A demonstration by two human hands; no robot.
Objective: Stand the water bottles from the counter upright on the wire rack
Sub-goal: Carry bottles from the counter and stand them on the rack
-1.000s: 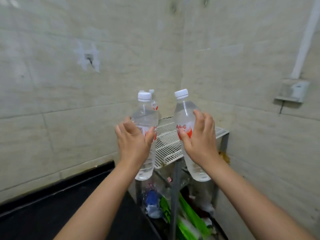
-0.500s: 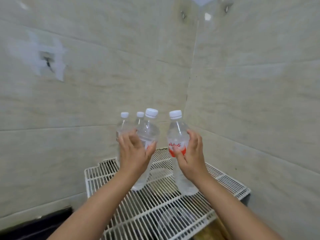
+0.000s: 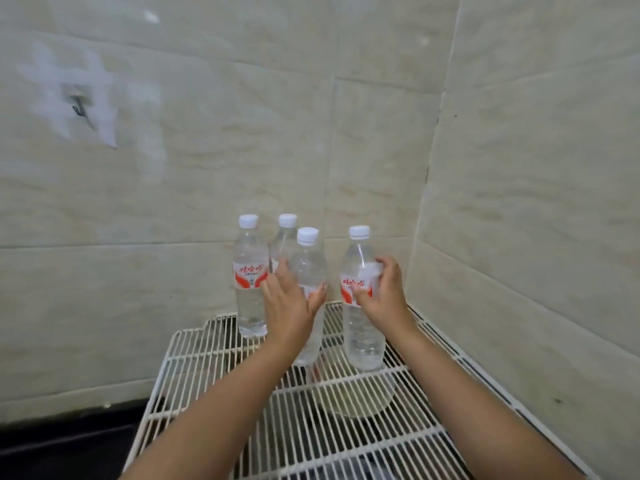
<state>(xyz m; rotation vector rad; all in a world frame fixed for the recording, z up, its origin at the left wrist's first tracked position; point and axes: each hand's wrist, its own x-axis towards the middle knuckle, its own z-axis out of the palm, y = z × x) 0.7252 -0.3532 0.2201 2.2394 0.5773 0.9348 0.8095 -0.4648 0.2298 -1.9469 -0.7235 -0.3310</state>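
Fingers (image 3: 384, 268) of the right hand (image 3: 382, 292) and left hand (image 3: 289, 303) wrapped around two bottles (image 3: 362, 327) (image 3: 310, 268), steadying them upright on the wire rack (image 3: 214, 368), beside two more bottles (image 3: 250, 271) (image 3: 284, 237) near the wall.

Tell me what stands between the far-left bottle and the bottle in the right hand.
In the head view, the bottle in the left hand, with another bottle behind it, stands between the far-left bottle and the right hand's bottle.

Soft even indoor light, faint shadows, slight overall blur, wide-angle bending at edges
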